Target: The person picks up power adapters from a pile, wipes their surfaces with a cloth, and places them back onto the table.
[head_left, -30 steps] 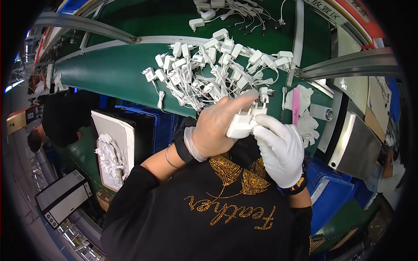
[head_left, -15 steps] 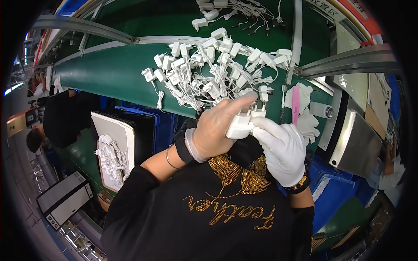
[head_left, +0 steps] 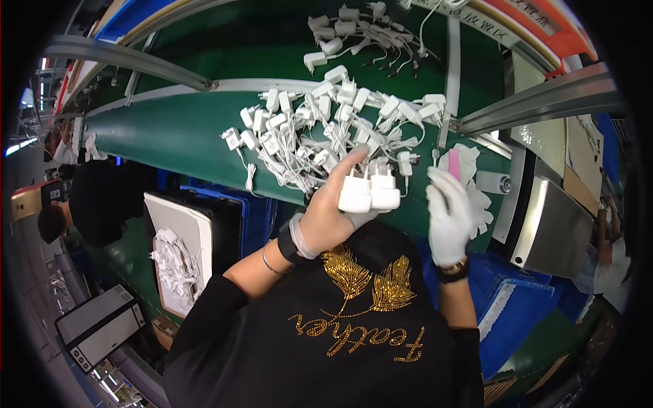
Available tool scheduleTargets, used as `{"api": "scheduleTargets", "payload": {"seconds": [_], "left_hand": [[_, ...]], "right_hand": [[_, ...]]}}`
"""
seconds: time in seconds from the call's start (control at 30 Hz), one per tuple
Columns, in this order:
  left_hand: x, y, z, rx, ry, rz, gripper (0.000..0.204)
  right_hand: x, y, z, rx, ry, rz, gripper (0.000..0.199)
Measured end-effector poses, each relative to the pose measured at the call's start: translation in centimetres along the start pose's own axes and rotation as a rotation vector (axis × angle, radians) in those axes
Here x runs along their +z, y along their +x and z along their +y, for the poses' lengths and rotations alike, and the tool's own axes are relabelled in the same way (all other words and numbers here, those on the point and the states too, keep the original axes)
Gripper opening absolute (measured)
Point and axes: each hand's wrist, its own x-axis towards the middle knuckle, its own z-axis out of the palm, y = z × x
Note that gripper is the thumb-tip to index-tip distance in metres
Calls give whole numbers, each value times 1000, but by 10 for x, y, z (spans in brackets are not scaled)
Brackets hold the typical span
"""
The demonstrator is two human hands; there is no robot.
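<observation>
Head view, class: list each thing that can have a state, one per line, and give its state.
left hand: gloved, gripping two white chargers
right hand: gloved, raised, fingers loosely open, holding nothing
pile of white chargers: tangled, on the green belt
tray: propped upright, holding bundled chargers

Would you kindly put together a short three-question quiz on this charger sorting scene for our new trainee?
1. True or false: the left hand grips two white plug adapters.
2. What does the right hand touch?
A. a blue crate
B. a pink strip
C. a grey box
3. Fill in: the pile of white chargers lies on a ____ belt.

Key:
1. True. The thumb lies over both adapters, which sit side by side.
2. B. The gloved fingertips meet the pink strip by the belt's edge.
3. Green.
</observation>
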Motion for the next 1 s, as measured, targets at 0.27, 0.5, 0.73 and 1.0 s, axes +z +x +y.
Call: {"api": "scheduleTargets", "payload": {"seconds": [0.27, 0.5, 0.73, 1.0], "left_hand": [[5, 18, -10, -311, -395, 0, 86], [21, 36, -9, -219, -217, -54, 79], [14, 77, 22, -452, -525, -194, 76], [13, 195, -7, 368, 338, -565, 94]], "right_hand": [[42, -11, 109, 301, -30, 106, 42], [50, 0, -2, 299, 503, -128, 59], [32, 15, -29, 171, 449, -24, 68], [16, 29, -24, 431, 1265, 237, 92]]}}
